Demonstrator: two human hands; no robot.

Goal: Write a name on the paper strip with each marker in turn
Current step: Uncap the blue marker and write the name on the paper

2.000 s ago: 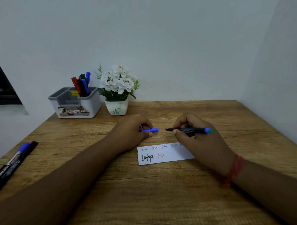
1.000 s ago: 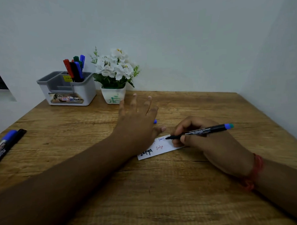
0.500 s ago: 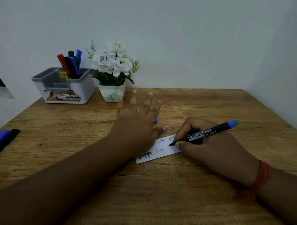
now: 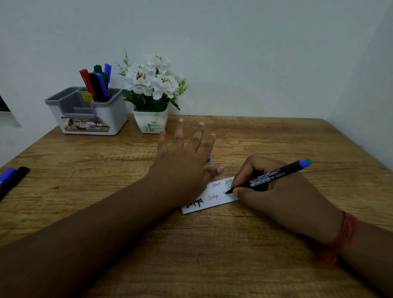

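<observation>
Home or office writing desk, set in a room corner. Wood-grain tabletop [image 4: 217, 259] against plain pale walls [image 4: 232, 47]; grey-and-white desk organiser [image 4: 87, 112] stocked with coloured markers [image 4: 97, 83]; small white pot of artificial white flowers [image 4: 152, 92] beside it.

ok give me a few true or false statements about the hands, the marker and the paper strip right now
1. The right hand grips a black marker with its tip on the paper strip. True.
2. The left hand is curled in a fist. False: its fingers are spread, palm down on the strip.
3. The strip is blank. False: several names are written on it.
4. Markers stand in the grey organiser beside the flower pot. True.
</observation>
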